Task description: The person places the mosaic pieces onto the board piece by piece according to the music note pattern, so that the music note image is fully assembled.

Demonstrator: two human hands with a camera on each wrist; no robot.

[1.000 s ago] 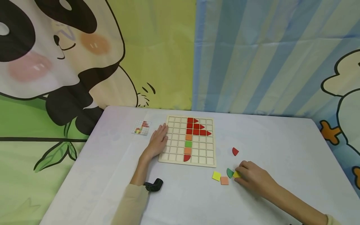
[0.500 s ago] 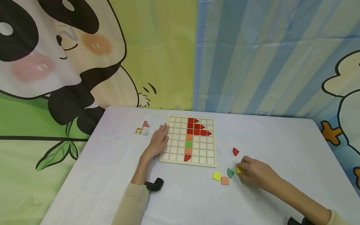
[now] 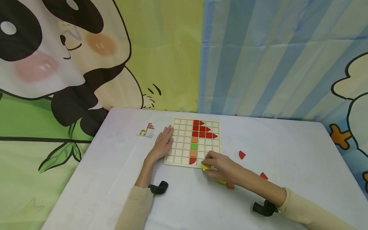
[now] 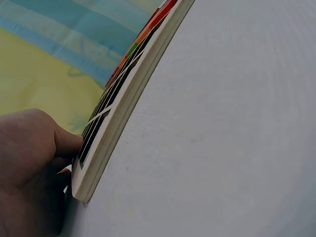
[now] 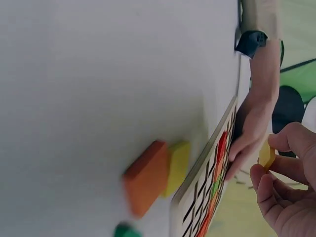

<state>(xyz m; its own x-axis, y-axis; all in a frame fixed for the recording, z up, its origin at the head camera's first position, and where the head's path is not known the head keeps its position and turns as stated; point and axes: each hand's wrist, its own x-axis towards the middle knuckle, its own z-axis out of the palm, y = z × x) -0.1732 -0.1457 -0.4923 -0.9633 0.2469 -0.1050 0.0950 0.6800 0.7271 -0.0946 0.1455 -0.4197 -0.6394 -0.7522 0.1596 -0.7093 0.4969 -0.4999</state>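
Observation:
My right hand (image 3: 222,165) pinches a yellow tile (image 3: 205,167) between thumb and fingers, above the front edge of the wooden grid board (image 3: 179,140). The right wrist view shows the same tile (image 5: 267,154) held at the fingertips. Along the board's left edge rests my left hand (image 3: 163,144), its fingers extended; in the left wrist view its thumb (image 4: 68,143) touches the board's rim. Set in the grid are rows of red pieces (image 3: 198,129) ending in points, then a column with orange, a green square (image 3: 194,146), orange, and a red rounded piece (image 3: 193,161).
Left of the board lies a small pattern card (image 3: 147,129). Red wedge pieces (image 3: 242,154) lie to the right. Partly behind my right hand are a second yellow tile (image 3: 221,181) and an orange tile (image 3: 230,185). A green piece (image 5: 127,230) shows in the right wrist view.
My right hand has lifted the yellow tile from beside the green piece and carried it left to the board's front edge. The left hand stays at the board's left edge.

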